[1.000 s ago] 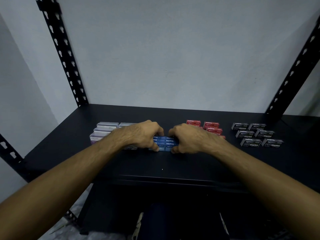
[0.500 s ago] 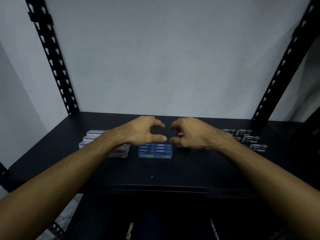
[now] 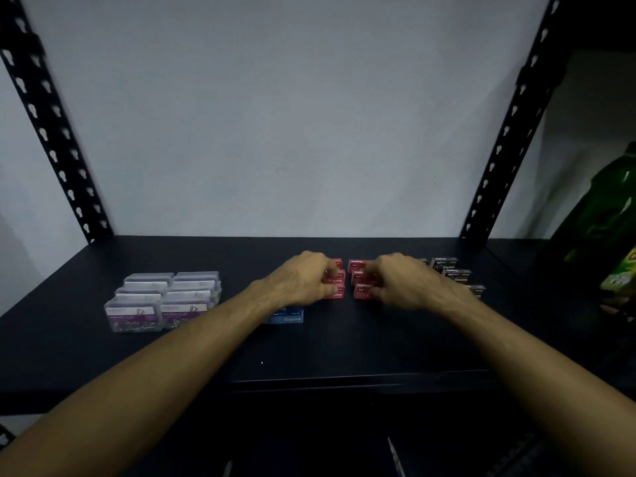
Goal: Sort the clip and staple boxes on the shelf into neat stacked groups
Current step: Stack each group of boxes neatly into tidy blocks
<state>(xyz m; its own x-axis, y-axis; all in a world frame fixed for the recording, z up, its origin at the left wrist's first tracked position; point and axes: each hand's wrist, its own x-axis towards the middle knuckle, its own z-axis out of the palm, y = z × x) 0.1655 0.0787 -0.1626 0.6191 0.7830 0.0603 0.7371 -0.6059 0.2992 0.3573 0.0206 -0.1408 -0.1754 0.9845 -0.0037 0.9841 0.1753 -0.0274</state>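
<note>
- Both hands are reaching onto the black shelf, at the red staple boxes lying in two columns at centre.
- Left hand: fingers are curling onto the left red column; whether they are gripping a box cannot be told.
- Right hand: fingers are bending over the right red column; grip likewise unclear.
- Blue staple boxes are sitting just nearer, partly under the left wrist.
- Clear paper clip boxes are lying stacked at left; black staple boxes at right.
</note>
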